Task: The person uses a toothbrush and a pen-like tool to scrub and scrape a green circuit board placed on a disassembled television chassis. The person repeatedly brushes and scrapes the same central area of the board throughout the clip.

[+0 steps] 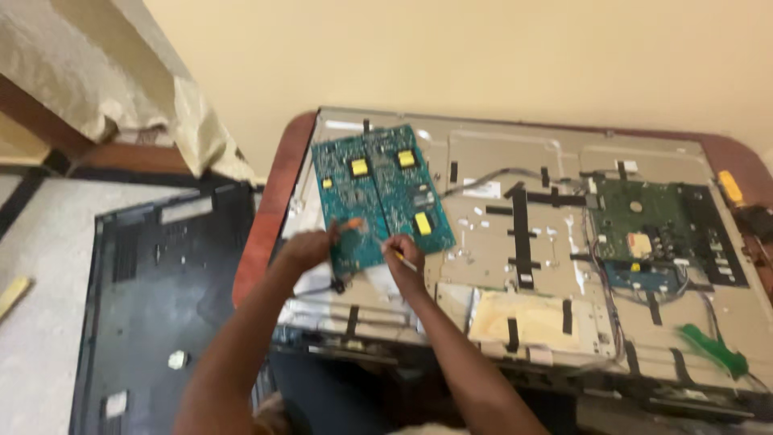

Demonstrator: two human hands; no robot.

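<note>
A teal circuit board (354, 211) lies on the bare metal back of an opened flat-screen television (523, 242), near its left end, with a second teal circuit board (411, 193) just beside it on the right; both carry yellow blocks. The left hand (310, 248) is closed at the lower left edge of the first board, thumb and fingers pinched around something small and orange (352, 225) (too blurred to say what it is). The right hand (403, 254) sits just below the gap between the two boards, fingers curled shut on a thin tool with a yellow shaft (405, 261) whose end points down and to the right. Both forearms reach up from the bottom of the view.

Further right on the metal panel run strips of black tape (522, 234) and a grey cable (491, 176), then a green main board (648, 217) with a blue section below it. A green-handled tool (713, 348) lies near the panel's lower right corner, and a yellow-handled one (730, 187) at the far right edge. The television rests on a reddish-brown table (262, 234). On the floor to the left lies the black plastic back cover (161, 306).
</note>
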